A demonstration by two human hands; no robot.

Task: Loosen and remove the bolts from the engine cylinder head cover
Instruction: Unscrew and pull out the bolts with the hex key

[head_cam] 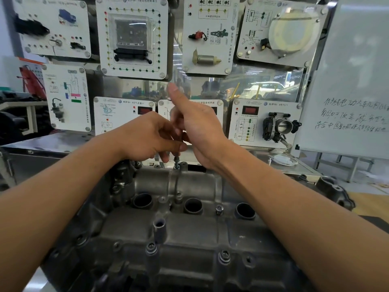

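1. Bare forearms [52,207] come in from both sides and cross the whole grey engine cover [189,234]. That long stretch is needed because the work is at its far edge.
2. Two bolts [151,248] stand along the cover's near edge, both seated in their bosses. Another bolt head [219,209] sits between two of the round wells [192,205] along the middle. Judging by how low they sit, these are not yet out.
3. At the middle of the far edge, one bolt [176,163] stands proud of its hole with bare thread showing under its flange. It looks loosened and part-way out, but not free.
4. A thin dark stem [176,153] rises from that bolt into the hands. It is probably a key or driver bit, though the fingers hide most of it.
5. The left hand [147,138] hangs just above the bolt, its fingers and thumb curled down and pinching the stem. That is a light fingertip hold suited to spinning, not forcing.
6. The right hand [200,127] is close beside the left with its thumb [174,91] pointing straight up. Its fingers are blurred, so I cannot tell whether they grip anything.
7. Behind the cover, training boards [133,36] hang above a steel bench [42,142], and a whiteboard [353,81] stands at the bench's right end, well away from the work.
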